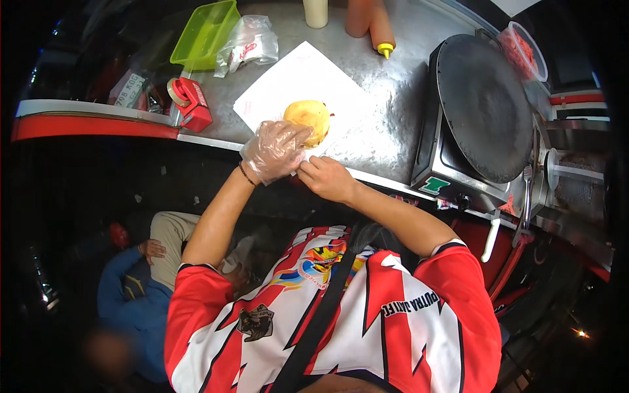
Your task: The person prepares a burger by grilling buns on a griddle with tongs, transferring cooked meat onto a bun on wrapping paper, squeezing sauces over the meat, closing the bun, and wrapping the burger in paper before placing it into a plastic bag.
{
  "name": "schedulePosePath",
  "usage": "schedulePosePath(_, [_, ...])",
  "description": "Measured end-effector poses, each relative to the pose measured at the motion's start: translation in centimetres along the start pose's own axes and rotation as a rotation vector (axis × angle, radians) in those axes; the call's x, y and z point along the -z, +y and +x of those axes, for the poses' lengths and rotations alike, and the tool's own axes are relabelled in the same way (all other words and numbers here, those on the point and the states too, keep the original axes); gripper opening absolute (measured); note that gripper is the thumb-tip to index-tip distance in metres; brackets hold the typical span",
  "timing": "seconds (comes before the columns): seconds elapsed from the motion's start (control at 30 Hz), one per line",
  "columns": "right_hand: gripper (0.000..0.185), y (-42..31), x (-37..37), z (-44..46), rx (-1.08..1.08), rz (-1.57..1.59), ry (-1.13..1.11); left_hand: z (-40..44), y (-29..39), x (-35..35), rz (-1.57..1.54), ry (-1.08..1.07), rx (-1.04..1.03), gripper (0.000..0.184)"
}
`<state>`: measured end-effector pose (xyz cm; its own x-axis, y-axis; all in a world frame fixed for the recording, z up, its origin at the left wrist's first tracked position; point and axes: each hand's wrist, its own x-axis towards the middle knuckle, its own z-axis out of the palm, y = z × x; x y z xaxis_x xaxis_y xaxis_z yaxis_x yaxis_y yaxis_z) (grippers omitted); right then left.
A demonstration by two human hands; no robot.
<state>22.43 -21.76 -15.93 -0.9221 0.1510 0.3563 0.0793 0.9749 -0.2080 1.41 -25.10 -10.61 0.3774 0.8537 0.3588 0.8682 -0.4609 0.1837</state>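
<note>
A round, browned bun (306,122) with bits of filling at its edge lies on a white paper sheet (288,75), which is turned like a diamond on the metal counter. My left hand (275,149), in a clear plastic glove, rests over the bun's lower left side, its fingertips against it. Just right of it, my bare right hand (325,178) is closed in a pinch at the sheet's near corner, by the counter's front edge. What its fingertips hold is too small to tell.
A round black griddle (485,108) stands at right, with a white-handled knife (490,240) below. Around the back and left are sauce bottles (381,33), a green tray (205,33), a plastic bag (252,46) and a red tape dispenser (194,105). Another person (141,288) sits at lower left.
</note>
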Motion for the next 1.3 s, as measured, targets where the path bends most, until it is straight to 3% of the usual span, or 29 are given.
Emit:
schedulePosePath(0.3, [0.010, 0.2, 0.3, -0.1, -0.056, 0.085, 0.065, 0.7, -0.6, -2.8, 0.217, -0.002, 0.099, 0.068])
schedulePosePath(0.5, [0.008, 1.0, 0.8, -0.1, -0.094, 0.183, 0.079, 4.2, -4.2, -3.8, 0.302, -0.052, 0.239, 0.066])
schedulePosePath(0.7, [0.012, 2.1, 1.2, 0.2, -0.268, 0.523, 0.087, 6.8, -6.8, -4.0, 0.318, -0.091, 0.310, 0.063])
schedulePosePath(0.8, [0.012, 2.8, 2.8, 1.4, -0.317, 0.594, 0.113, 6.0, -6.1, 0.7, 0.306, -0.004, 0.296, 0.055])
schedulePosePath(0.93, [0.009, 4.7, 6.3, 5.6, -0.520, 0.600, 0.173, 3.9, -6.3, 8.2, 0.032, 0.503, 0.436, 0.030])
schedulePosePath(1.0, [0.010, 6.5, 8.6, 8.8, -0.642, 0.591, 0.184, 2.9, -5.4, 9.5, -0.012, 0.498, 0.525, 0.026])
schedulePosePath(1.03, [0.010, 8.3, 8.4, 10.1, -0.603, 0.511, 0.238, 2.6, -5.4, 9.9, -0.033, 0.497, 0.568, 0.024])
schedulePosePath(1.2, [0.016, 18.4, 7.6, 17.2, -0.612, 0.214, 0.227, 6.0, -6.1, 7.2, -0.069, 0.413, 0.195, 0.021])
schedulePosePath(1.3, [0.018, 25.1, 2.5, 19.0, -0.769, 0.367, -0.022, 9.1, -7.6, 1.1, -0.080, 0.305, 0.076, 0.034])
